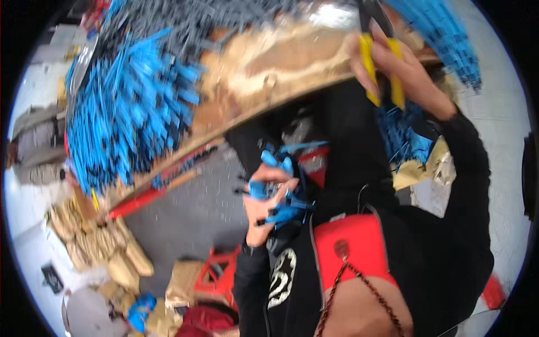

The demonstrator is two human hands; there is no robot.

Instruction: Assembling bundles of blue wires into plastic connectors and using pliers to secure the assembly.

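Note:
My left hand [263,210] is closed around a few thin blue strips [289,210] with black ends, low in front of my body. Blue pieces wrap or cover parts of its fingers; blur hides which. Up at the right, over the table edge, my right hand [412,76] grips a pair of pliers [368,59] with yellow handles and dark jaws. The jaws point away from me, cut off by the top of the picture. A large pile of blue strips [135,106] hangs over the table's left edge, apart from both hands.
The worn wooden table [297,50] bears a heap of grey strips [185,22]. More blue strips [443,39] overhang at the right. Brown packages [92,238] and a red stool [222,275] stand on the floor at left. A person [39,140] is at the far left.

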